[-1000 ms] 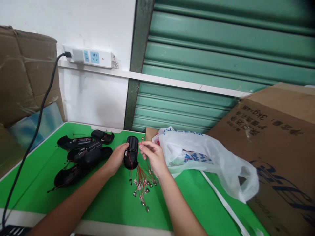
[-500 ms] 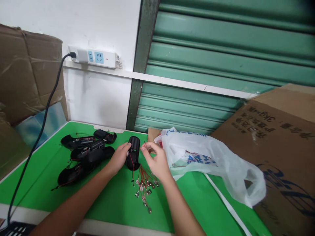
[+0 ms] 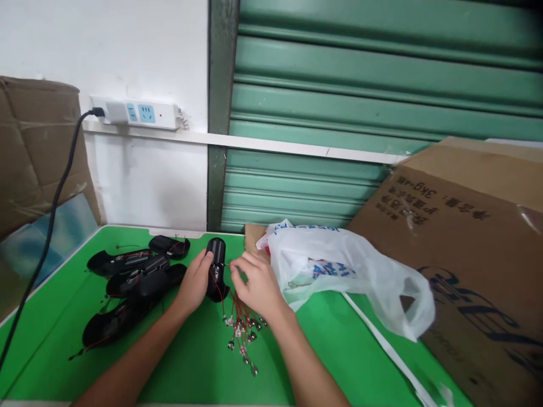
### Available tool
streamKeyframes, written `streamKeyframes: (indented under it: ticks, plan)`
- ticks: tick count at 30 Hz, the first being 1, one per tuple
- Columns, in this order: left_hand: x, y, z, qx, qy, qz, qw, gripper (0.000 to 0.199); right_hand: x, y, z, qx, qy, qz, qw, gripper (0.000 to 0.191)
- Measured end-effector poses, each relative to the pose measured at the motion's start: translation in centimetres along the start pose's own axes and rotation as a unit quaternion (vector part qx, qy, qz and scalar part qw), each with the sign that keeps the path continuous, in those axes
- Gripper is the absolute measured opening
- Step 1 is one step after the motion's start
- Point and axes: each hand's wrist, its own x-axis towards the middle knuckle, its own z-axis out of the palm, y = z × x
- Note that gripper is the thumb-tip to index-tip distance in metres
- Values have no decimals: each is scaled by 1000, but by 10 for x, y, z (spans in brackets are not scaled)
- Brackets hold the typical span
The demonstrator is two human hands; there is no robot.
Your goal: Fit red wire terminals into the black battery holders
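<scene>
My left hand (image 3: 195, 284) grips a black plastic housing (image 3: 216, 251) by its left side, thumb on the edge. The housing is held lengthwise above the green tabletop, with a red wire hanging from its lower part. From the right, my right hand (image 3: 257, 284) pinches a thin wire (image 3: 226, 264), whose dark end meets the middle of the housing. Whether that end is attached there is too small to tell. Below the hands lies a bundle of red wires with small round metal ends (image 3: 244, 329). Several similar black housings (image 3: 139, 291) with wires lie piled on the left.
A white plastic bag (image 3: 339, 260) lies on the green table (image 3: 203, 362) to the right. Behind it leans a large cardboard box (image 3: 424, 237). A power strip (image 3: 165, 115) with a black cable (image 3: 57, 200) runs along the wall at left. A green shutter (image 3: 322, 102) stands behind.
My right hand has brought the wire's end leftward onto the middle of the housing; earlier it was held apart, to the right. The camera view has shifted slightly right.
</scene>
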Motion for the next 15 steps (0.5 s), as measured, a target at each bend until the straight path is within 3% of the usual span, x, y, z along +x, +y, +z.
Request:
streamKeyframes:
  ticks: [15]
  plan:
    - [4,-6,1,5,-7,-10,1000,40,-2,0,11,-65,40,-41,996,15]
